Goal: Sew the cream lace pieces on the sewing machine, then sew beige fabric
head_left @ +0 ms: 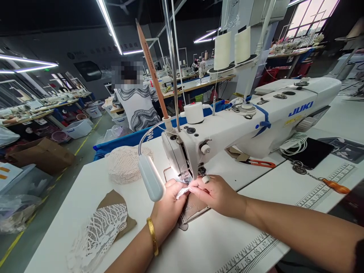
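Both hands are right up at the needle of the white sewing machine (227,125). The left hand (167,206) is curled, fingers pinching a small white lace piece (182,192) just under the presser foot, gold bangle (152,235) on that wrist. The right hand (217,195) comes in from the other side, fingertips pressed together on the same lace, so the two hands nearly touch there. Under both of them lies a brownish fabric piece (193,210) with a lace edge, flat on the white surface (216,242).

A little lamp (150,182) on a bendy neck hangs just above the left hand. Further out on the left-hand side lies another brown piece covered in white lace (105,227), and beyond it a stack of lace pieces (125,163). Past the right hand, behind the machine arm, there are red-handled snips (260,163), and off to its right a key with an orange tag (335,185). Two thread cones (231,49) sit up on the stand. Another person (138,102) works at a table well beyond the machine.
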A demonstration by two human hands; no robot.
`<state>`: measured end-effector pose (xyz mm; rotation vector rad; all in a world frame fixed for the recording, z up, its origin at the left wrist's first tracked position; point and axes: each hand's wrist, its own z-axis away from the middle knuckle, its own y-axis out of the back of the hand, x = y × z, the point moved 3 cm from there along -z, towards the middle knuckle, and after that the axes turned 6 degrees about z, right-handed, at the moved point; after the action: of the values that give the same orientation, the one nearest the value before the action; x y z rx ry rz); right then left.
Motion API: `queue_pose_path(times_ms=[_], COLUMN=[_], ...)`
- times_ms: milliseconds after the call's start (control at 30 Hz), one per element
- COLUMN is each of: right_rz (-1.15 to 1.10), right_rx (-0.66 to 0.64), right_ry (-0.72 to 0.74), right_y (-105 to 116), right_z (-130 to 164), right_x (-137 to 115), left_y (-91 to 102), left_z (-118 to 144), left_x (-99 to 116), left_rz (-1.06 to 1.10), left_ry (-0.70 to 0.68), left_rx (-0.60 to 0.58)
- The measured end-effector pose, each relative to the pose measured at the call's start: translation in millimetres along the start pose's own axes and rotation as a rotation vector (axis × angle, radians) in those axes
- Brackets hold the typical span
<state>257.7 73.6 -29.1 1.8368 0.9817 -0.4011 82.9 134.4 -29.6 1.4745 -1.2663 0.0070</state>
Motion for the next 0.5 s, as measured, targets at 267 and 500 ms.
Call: queue_pose_path(times_ms=[267,500], right_rz=[0.257,0.337], right_rx=[-0.076,-0.017], right_ry=[-0.009,0.004], right_y=[-7,-6], right_z=[0,-2], right_x=[8,12], left_y=[-3.7,-1.0], left_z=[3,1], left_x=[-3,0], left_rz=[0.017,0.064], left_ry=[-0.037,-0.016], left_rx=[-0.002,-0.013])
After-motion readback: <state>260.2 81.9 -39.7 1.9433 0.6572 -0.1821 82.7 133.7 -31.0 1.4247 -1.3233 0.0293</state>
